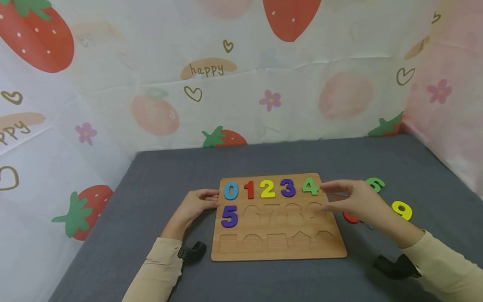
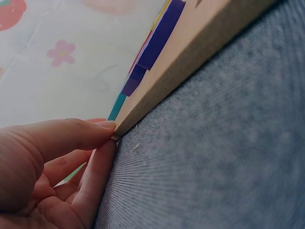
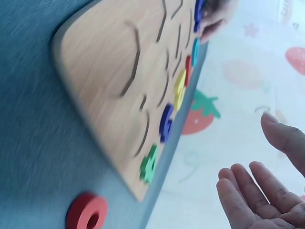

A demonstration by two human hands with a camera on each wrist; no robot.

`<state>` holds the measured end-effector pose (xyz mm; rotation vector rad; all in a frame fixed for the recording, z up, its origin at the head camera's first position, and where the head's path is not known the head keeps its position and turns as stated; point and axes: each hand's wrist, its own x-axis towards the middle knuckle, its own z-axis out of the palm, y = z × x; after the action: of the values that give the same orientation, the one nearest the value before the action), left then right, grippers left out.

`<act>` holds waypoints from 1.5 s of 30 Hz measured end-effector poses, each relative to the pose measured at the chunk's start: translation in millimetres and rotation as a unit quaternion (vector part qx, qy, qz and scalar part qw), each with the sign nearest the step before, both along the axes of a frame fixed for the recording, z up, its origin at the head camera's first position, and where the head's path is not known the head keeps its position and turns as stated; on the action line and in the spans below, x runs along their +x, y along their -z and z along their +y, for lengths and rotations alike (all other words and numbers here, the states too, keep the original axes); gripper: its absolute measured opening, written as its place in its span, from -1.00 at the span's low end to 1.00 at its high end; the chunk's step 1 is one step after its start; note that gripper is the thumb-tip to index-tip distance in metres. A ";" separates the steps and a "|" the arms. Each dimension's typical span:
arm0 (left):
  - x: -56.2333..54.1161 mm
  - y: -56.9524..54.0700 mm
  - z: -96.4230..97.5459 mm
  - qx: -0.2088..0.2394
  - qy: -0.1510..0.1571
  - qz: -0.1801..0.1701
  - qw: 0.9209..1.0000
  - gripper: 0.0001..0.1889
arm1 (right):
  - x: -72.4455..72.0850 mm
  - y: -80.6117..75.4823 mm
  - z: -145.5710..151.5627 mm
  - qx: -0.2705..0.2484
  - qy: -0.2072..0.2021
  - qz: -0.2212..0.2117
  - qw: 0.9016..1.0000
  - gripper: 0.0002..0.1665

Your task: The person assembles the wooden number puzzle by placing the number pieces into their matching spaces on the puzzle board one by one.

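A wooden number puzzle board [image 1: 279, 252] lies flat on the dark cloth. Its top row holds a blue 0 [image 1: 231, 191], red 1 [image 1: 249, 190], yellow 2 [image 1: 267, 189], purple 3 [image 1: 288, 188] and green 4 [image 1: 310, 186]; a purple 5 [image 1: 229, 217] starts the second row. At the board's left edge, my left hand [image 1: 196, 205] pinches the rim, thumb on top in the left wrist view. My right hand [image 1: 358, 197] hovers by the right edge, thumb and fingers apart with nothing between them, as the right wrist view shows.
Right of the board lie a green 6 [image 1: 375, 184], a yellow 9 [image 1: 402, 210] and a red piece with a round hole [image 3: 86, 212], partly covered by the right hand in the head view. Patterned cloth walls [image 1: 271, 121] border the table's back and sides.
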<state>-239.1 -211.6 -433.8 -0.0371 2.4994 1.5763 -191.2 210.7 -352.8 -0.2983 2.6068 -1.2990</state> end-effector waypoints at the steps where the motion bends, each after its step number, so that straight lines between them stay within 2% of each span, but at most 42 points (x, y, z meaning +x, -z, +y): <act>1: 0.0 -0.1 -0.2 0.000 0.000 0.000 1.000 -0.52 | -0.4 -0.2 3.6 0.004 0.004 0.000 1.000 -0.11; 11: -1.0 0.5 -0.3 -0.001 0.002 0.007 1.000 -0.54 | -10.0 -1.4 35.7 0.030 0.051 0.004 0.998 -0.05; 20: -0.1 1.6 -0.4 0.001 -0.001 -0.001 1.000 -0.53 | -24.4 8.2 63.3 0.050 0.078 0.010 0.996 -0.11; 29: 0.1 1.5 -0.4 0.005 -0.003 0.000 1.000 -0.54 | -36.5 13.3 87.7 0.038 0.109 -0.006 0.993 -0.05; 39: -0.5 0.6 0.0 0.003 -0.001 0.004 1.000 -0.54 | -45.9 22.1 103.9 0.065 0.122 -0.018 0.990 0.06; 45: -0.3 -0.6 -0.8 -0.001 0.000 0.003 1.000 -0.54 | -52.6 29.6 110.4 0.064 0.127 -0.023 0.990 0.04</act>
<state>-239.4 -212.5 -433.2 -0.0329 2.5055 1.5759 -243.8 321.1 -382.4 0.0870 2.7413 -1.1876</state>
